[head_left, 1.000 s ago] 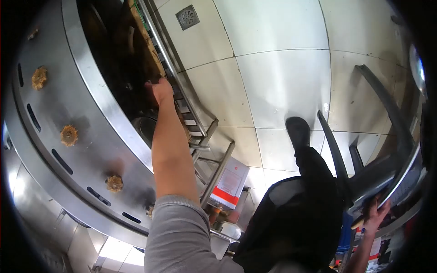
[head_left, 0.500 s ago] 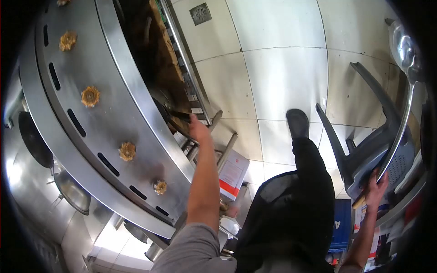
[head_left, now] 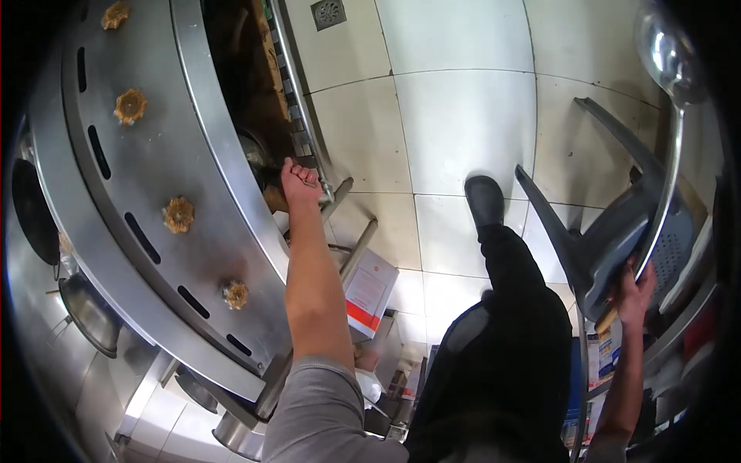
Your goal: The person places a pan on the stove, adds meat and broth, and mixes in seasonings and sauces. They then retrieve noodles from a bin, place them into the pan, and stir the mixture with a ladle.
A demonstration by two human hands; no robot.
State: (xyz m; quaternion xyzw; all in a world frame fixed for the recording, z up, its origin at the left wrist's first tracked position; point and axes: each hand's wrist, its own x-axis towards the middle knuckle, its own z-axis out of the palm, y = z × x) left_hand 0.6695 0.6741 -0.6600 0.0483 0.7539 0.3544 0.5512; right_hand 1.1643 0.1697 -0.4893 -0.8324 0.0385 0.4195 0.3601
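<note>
My left hand (head_left: 299, 183) is closed in a fist beside the lower shelf of a steel counter, around what looks like a dark handle. That handle leads toward a shiny round pan (head_left: 251, 150) in the shadow of the shelf; the hand hides most of the grip. On the right, my right hand (head_left: 636, 295) is wrapped round the shaft of a large metal ladle (head_left: 668, 54). The ladle's bowl points up and away, and its wooden end shows below the hand. Under the ladle stands a grey plastic stool (head_left: 617, 231), with my right hand over its seat.
A steel counter front (head_left: 158, 162) with several gold knobs (head_left: 178, 215) runs along the left. Pans (head_left: 91, 315) lie beyond it. A white-and-red box (head_left: 372, 293) sits near my left forearm. Tiled floor (head_left: 463, 116) with a drain (head_left: 328, 13) lies ahead.
My left hand has moved left and slightly up in view, and the dark handle it held is now mostly hidden. The view has shifted; the right hand still holds the ladle.
</note>
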